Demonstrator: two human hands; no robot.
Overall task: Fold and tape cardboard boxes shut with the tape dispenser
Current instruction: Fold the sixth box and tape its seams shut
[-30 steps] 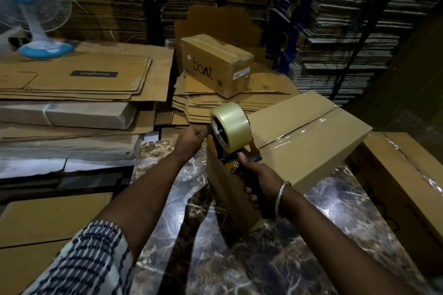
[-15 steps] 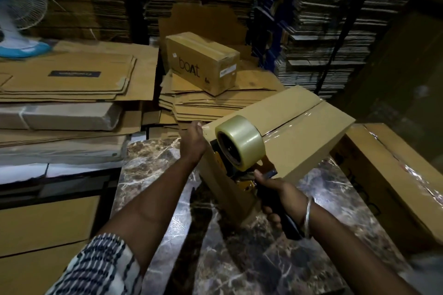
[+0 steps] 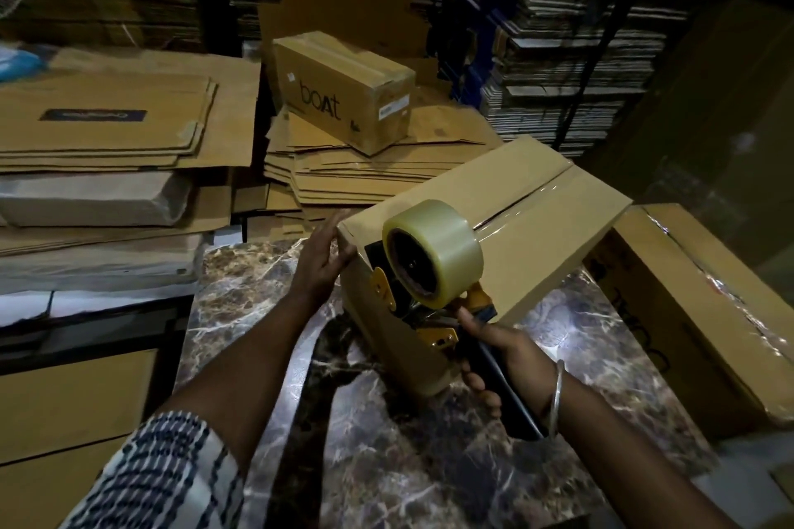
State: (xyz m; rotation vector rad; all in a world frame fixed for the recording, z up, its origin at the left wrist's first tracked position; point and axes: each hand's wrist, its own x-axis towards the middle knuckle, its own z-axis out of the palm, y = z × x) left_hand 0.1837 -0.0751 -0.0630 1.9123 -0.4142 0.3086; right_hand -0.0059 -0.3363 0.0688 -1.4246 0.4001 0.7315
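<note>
Left hand (image 3: 320, 260) flat on box (image 3: 554, 228) at 9 o'clock, bracing it; right hand (image 3: 500, 361) grips tape dispenser (image 3: 434, 271) against near end, likely to anchor tape.

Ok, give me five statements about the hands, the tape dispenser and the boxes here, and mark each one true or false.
1. The right hand grips the handle of the tape dispenser. True.
2. The left hand holds a knife. False: it rests on the near corner of the box being taped and holds no tool.
3. The roll on the dispenser is brown paper tape. False: it is clear tape.
4. A box printed "boat" sits on a pile of flattened cardboard behind the box being taped. True.
5. The box being taped stands on a bare wooden floor. False: it stands on a marble-patterned surface.
</note>
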